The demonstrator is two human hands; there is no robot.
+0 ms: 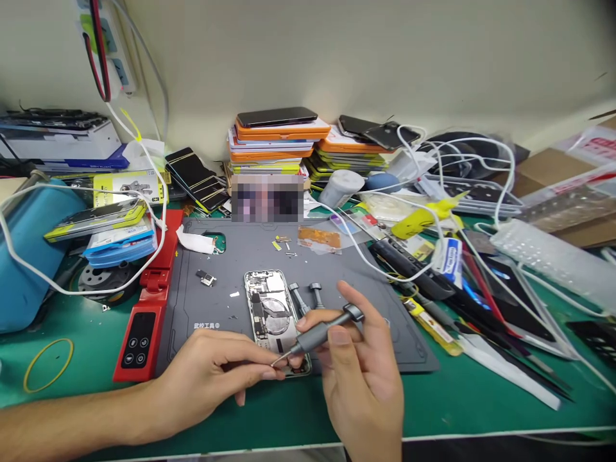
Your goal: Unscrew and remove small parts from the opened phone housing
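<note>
Here, my right hand [360, 378] clamps its fingers on the grey screwdriver [320, 333] and my left hand [212, 378] pinches its tip, over the near end of the opened phone [269, 308] on the mat [337, 269], where I fear a slip could scratch the board.

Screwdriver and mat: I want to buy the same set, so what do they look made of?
Screwdriver, held in the right hand: probably metal, perhaps aluminium; matte grey with an even satin sheen and a brighter cap. Mat: likely silicone or rubber; dull dark grey, no glare, with moulded recesses and a rounded edge.
</note>
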